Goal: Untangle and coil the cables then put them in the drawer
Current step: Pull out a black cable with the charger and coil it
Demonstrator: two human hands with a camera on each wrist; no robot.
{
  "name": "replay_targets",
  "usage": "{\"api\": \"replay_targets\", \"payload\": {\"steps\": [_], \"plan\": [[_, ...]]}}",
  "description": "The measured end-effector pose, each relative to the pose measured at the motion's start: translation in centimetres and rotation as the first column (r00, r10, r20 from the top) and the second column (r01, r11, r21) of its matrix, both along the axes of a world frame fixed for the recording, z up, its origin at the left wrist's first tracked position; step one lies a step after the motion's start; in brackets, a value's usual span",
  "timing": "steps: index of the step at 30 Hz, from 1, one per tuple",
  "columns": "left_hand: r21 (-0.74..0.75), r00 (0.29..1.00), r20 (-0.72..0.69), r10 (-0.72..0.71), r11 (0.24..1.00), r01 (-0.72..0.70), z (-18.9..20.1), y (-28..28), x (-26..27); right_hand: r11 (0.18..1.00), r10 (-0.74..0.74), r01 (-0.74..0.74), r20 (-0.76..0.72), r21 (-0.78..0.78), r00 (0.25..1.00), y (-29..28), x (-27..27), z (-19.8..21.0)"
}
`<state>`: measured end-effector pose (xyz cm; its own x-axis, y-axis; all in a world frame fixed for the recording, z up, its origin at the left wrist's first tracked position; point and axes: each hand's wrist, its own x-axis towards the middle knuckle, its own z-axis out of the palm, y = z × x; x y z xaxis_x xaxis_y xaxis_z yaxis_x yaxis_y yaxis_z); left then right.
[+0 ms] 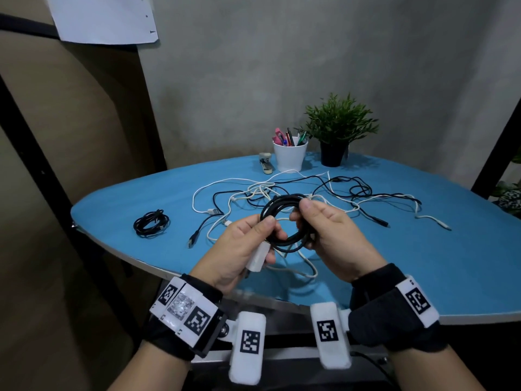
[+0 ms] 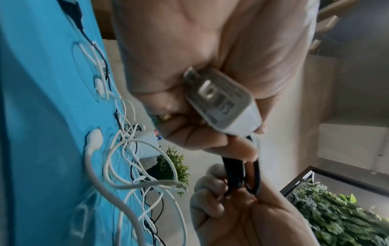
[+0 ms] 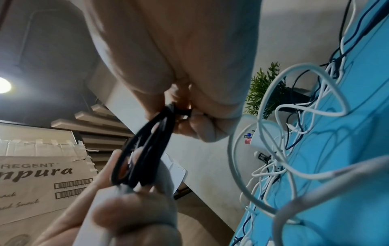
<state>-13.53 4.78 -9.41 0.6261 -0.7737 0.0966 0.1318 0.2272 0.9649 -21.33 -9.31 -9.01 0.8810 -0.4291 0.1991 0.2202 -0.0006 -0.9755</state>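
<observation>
A coiled black cable (image 1: 284,221) hangs above the blue table (image 1: 423,263), pinched between both hands: left hand (image 1: 242,246) grips its nine o'clock side plus a white charger plug (image 2: 223,103); right hand (image 1: 329,232) clasps three o'clock. A cardboard box (image 3: 42,179) reads "REGENT".

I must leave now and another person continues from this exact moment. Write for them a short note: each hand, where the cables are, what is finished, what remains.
Left hand: holds the white charger plug and pinches one side of the black coil.
Right hand: grips the other side of that coil, above the blue table.
Done: one coiled black cable lies on the table's left side.
In progress: the coil in hand looks nearly wound.
Left: the tangle of white and black cables mid-table is still to separate and coil. No drawer is in view; nothing looks stored yet.
</observation>
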Motion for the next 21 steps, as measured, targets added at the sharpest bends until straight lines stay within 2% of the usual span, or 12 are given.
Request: {"api": "replay_targets", "payload": {"steps": [3,10,15,19,21], "plan": [[0.011,0.998,0.064,0.024,1.000,-0.025,0.5,0.4,0.5,0.980,0.075,-0.075,0.011,0.186,0.997,-0.3,-0.3,0.3],[0.056,0.993,0.113,0.044,0.997,-0.051,1.4,1.1,1.0,0.984,0.124,-0.132,0.066,0.119,0.990,-1.1,-0.5,0.1],[0.144,0.978,0.202,0.056,0.986,-0.086,1.1,0.7,0.5,0.979,0.073,-0.092,0.110,0.181,0.991,-1.1,-0.1,0.6],[0.169,0.977,0.212,0.036,0.983,-0.073,0.9,0.4,0.2,0.937,0.059,-0.101,0.135,0.335,0.989,-0.7,-0.1,0.8],[0.180,0.976,0.215,0.038,0.981,-0.077,0.8,0.4,0.1,0.930,0.073,-0.122,0.153,0.347,0.986,-0.6,-0.1,0.8]]}}
